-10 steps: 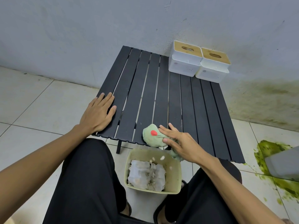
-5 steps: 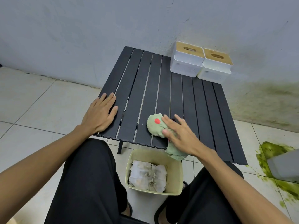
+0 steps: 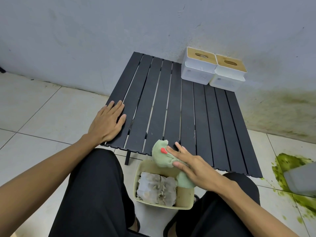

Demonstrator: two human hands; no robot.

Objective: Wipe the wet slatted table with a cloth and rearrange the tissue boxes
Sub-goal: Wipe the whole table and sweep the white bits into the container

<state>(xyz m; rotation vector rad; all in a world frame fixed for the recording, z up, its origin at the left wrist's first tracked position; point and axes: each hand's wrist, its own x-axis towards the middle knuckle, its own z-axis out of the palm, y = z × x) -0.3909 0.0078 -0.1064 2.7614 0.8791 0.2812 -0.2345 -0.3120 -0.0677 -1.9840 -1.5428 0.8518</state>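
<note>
Over the bin, cloth nearer now

place: damp home corner | tiled floor | green-stained wall — low slatted table

Grey object cut off at right edge, cloth partly under right hand

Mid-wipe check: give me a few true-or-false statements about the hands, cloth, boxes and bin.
1. The left hand lies flat on the table. True.
2. The boxes stand at the table's near left corner. False: they stand side by side at the far right corner.
3. The right hand presses the cloth at the table's near edge. True.
4. The bin holds nothing. False: crumpled paper lies in it.
</note>
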